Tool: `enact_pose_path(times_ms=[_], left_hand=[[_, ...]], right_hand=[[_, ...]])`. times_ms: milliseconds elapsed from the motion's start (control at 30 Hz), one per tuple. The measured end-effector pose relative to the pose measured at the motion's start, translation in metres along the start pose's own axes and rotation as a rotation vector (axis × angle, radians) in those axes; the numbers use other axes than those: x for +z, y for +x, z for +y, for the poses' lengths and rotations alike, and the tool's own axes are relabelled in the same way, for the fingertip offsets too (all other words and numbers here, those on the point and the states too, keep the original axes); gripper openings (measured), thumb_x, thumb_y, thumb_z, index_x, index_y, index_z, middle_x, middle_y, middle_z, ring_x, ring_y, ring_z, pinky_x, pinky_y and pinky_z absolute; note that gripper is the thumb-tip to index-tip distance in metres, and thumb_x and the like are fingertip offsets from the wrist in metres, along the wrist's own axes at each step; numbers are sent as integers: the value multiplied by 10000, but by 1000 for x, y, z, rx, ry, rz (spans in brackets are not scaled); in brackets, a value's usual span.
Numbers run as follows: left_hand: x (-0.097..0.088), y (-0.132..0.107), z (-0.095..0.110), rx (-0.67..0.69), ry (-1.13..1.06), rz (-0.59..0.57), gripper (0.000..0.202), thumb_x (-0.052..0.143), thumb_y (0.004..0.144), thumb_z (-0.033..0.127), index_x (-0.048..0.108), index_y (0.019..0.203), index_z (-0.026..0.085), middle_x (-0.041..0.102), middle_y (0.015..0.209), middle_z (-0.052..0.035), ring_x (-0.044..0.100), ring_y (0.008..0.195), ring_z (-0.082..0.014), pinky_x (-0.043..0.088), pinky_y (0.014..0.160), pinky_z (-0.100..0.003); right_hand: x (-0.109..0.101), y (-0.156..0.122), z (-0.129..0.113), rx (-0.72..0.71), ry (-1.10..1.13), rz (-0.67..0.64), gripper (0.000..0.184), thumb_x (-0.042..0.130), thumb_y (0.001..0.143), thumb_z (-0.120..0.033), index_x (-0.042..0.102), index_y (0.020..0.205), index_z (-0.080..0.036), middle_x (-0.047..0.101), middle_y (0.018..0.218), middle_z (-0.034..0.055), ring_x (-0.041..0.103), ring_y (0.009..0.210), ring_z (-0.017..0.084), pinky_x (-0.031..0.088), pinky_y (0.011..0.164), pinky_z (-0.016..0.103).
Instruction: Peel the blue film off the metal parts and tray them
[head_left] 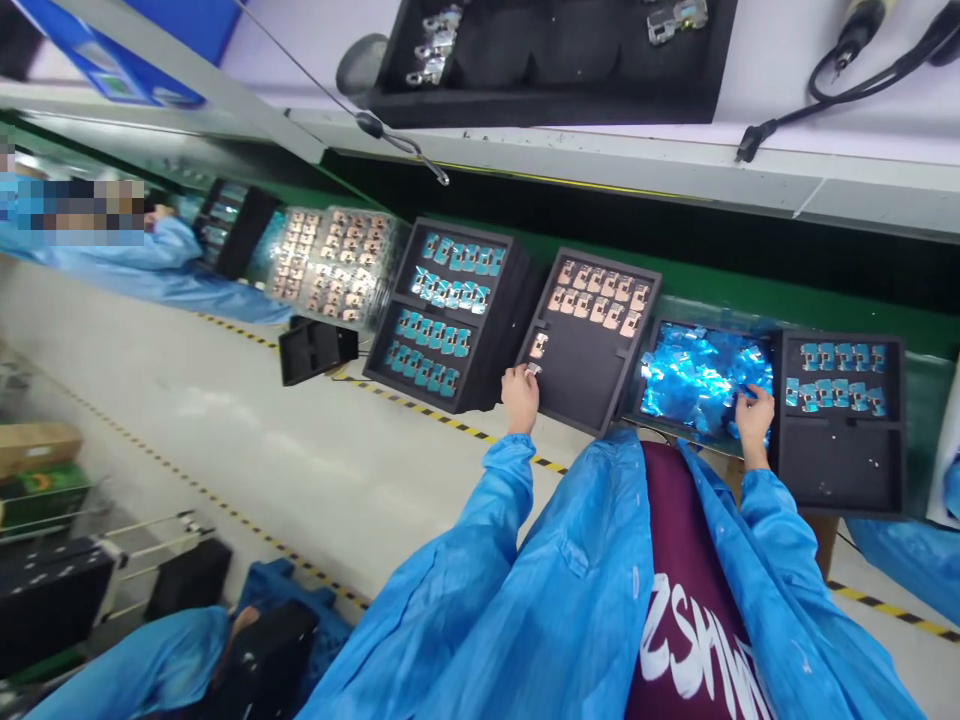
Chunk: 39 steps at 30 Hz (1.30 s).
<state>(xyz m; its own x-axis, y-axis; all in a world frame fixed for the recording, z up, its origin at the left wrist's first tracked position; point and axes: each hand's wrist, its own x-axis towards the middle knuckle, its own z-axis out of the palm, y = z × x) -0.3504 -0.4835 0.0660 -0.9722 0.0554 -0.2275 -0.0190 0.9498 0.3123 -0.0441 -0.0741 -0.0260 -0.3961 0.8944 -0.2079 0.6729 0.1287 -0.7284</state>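
While left hand pinches metal, right hand touches blue film

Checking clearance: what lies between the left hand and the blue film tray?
Head view: a black foam tray of copper parts sits between the left hand and blue film tray.

**Hidden/unclear bits nr grips**
Small piece at L grip partly behind fingers, too tiny to ID. Shiny blue pile by R grip glare-blurred, pieces indistinct. Black tray well past grips cut off by top edge.
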Motion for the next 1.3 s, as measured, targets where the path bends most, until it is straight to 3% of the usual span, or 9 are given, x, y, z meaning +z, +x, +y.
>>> enact_pose_path(times_ms=[133,333,467,633,867,1000,1100,1200,1300], left_hand=[[3,-12,2,109,94,-32,446,498,1051,269,674,1426,107,616,1466,-250,538,1378,-411,399,1191,-491],[-2,-20,-6,146,290,-59,501,411,1049,207,611,1488,70,620,1424,-285,531,1336,-441,435,1112,-561],[-4,-16,1,208,403,-40,530,419,1051,228,580,1526,58,589,1489,-292,514,1348,-463,440,1095,-573],[-1,17,26,445,420,-116,639,385,1044,167,436,1673,69,392,1752,-256,462,1440,-451,427,1152,-572],[-6,34,33,475,518,-216,723,405,988,97,370,1705,14,338,1798,-251,480,1447,-461,452,1171,-585],[-14,21,28,491,570,-219,713,407,982,105,398,1688,15,373,1779,-259,530,1421,-454,495,1158,-566],[-18,15,23,506,569,-203,696,429,981,158,427,1668,45,410,1758,-257,555,1418,-474,533,1126,-610],[-18,12,21,500,486,-147,702,479,960,254,448,1657,168,414,1775,-190,577,1413,-528,546,1088,-711],[-16,0,30,515,323,-54,695,495,945,343,479,1636,276,423,1786,-107,548,1466,-551,509,1125,-776]], right_hand=[[-3,-13,1,-99,-109,-24,526,506,931,-288,664,1398,-105,640,1477,263,607,1418,371,477,1247,582],[-9,-27,-3,-282,-273,-154,560,452,997,-242,619,1524,-148,558,1637,203,452,1583,340,387,1330,593],[-13,-36,-7,-268,-249,-170,520,445,1024,-253,661,1488,-158,534,1642,202,530,1508,328,453,1286,529],[-18,-46,-17,-262,-198,-191,471,411,1058,-272,707,1406,-157,574,1581,198,691,1272,314,594,1096,472],[-42,-48,-19,-264,-156,-98,454,416,1095,-304,699,1433,-195,556,1605,172,669,1326,315,616,1029,432],[-65,-50,-3,-220,-106,25,418,447,1088,-300,701,1407,-210,586,1563,158,636,1376,298,578,1106,423],[-85,-45,21,-63,-110,206,386,446,1046,-244,707,1324,-189,632,1466,167,658,1313,269,564,1117,404],[-108,-32,55,142,-177,372,414,406,1002,-191,659,1325,-130,650,1364,210,700,1125,256,585,1050,420],[-128,-15,84,227,-236,407,433,426,1002,-203,613,1374,-87,650,1327,237,690,1050,266,586,1017,442]])
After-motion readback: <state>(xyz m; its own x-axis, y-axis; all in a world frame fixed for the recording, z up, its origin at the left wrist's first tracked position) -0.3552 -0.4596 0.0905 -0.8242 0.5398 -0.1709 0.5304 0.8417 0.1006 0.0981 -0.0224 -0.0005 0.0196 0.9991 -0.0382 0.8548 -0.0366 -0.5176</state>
